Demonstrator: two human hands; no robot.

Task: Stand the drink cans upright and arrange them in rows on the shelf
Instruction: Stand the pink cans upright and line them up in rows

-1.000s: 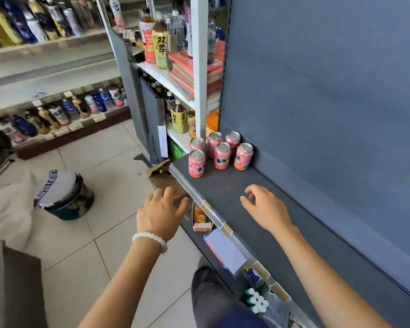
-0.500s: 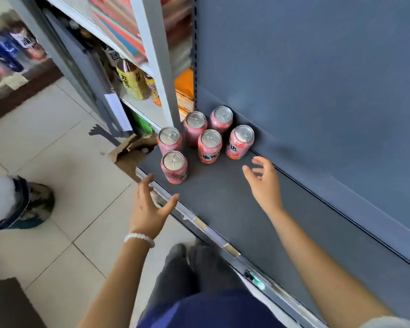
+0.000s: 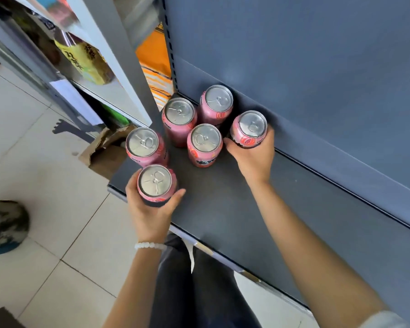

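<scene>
Both hands were bare and hovering half second ago — now each holds can. Left hand (image 3: 149, 210) grip curled round front can (image 3: 157, 184) at shelf (image 3: 223, 209) front edge. Right hand (image 3: 253, 155) grip wrapped round rear-right can (image 3: 249, 130), just beside back panel (image 3: 317, 67). Four other cans (image 3: 205, 144) upright between them, clustered at shelf's left end — unmoved. Camera view closer, steeper than before.

Left wrist: white beaded bracelet (image 3: 150, 245); both forearms bare; pale sleeve edge (image 3: 386, 319) near right elbow; dark grey trousers (image 3: 199, 287), blurred; thin white cord (image 3: 191, 258) hanging down the front.
</scene>
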